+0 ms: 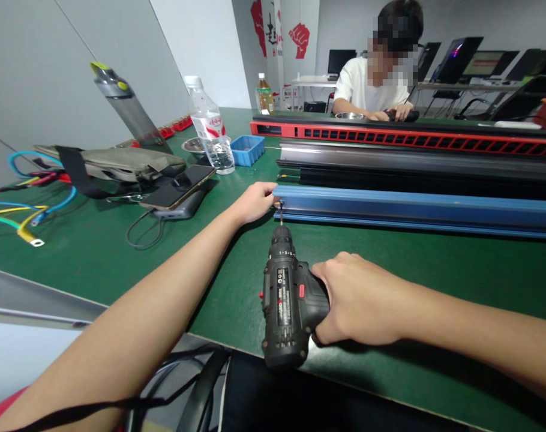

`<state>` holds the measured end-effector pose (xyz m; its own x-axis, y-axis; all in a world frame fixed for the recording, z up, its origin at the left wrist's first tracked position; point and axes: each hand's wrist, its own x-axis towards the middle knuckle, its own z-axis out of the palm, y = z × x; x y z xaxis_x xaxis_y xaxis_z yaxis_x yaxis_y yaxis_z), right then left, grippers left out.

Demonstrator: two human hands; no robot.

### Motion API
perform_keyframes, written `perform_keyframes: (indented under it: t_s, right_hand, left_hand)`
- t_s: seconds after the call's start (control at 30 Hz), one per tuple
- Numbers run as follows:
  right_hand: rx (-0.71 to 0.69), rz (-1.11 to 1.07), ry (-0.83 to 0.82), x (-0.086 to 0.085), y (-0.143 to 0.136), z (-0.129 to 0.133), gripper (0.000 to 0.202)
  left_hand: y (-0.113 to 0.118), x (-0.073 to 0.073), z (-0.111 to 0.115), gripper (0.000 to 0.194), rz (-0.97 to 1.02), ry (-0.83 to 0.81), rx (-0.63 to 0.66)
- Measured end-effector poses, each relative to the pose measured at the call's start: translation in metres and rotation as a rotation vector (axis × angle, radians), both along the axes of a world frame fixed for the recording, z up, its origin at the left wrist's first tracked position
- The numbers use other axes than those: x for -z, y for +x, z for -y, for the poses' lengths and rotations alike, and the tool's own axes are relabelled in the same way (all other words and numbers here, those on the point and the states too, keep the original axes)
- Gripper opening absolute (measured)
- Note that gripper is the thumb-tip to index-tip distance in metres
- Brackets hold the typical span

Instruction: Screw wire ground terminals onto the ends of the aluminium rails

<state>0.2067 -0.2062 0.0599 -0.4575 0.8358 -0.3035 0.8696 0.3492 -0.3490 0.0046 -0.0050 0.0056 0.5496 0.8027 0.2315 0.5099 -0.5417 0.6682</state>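
Observation:
A black cordless drill [284, 306] lies on its side in the grip of my right hand [351, 300], whose fingers wrap round its handle. Its bit points away from me and meets the near side of a long blue metal profile [412, 210] close to that profile's left end. My left hand [258, 201] is closed at this left end, with the fingertips against the blue profile and partly hidden. Whether a screw sits at the bit's tip is too small to tell.
Behind the blue profile lie a grey profile [390, 157] and a red slotted strip [390, 135]. To the left are a phone [183, 186], a water bottle [212, 132], a blue tray [248, 150], a bag [115, 162] and cables [30, 210]. Another person [367, 84] sits across the green table [237, 270].

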Motion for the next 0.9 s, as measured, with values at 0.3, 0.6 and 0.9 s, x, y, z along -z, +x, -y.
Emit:
perform_keyframes:
  t_s: [0.3, 0.6, 0.9]
  right_hand:
    - [-0.004, -0.003, -0.010, -0.0033, -0.0013, 0.0004, 0.028]
    - [-0.010, -0.007, 0.002, -0.0023, -0.0006, 0.0004, 0.028]
    - [-0.005, 0.011, -0.014, -0.0026, -0.0005, 0.0010, 0.029]
  left_hand:
    - [0.0003, -0.0014, 0.0016, 0.020, 0.001, -0.006, 0.001]
    - [0.0001, -0.0011, 0.0006, 0.022, -0.006, -0.002, -0.002]
    - [0.0005, -0.0007, 0.0005, 0.024, 0.001, 0.000, 0.000]
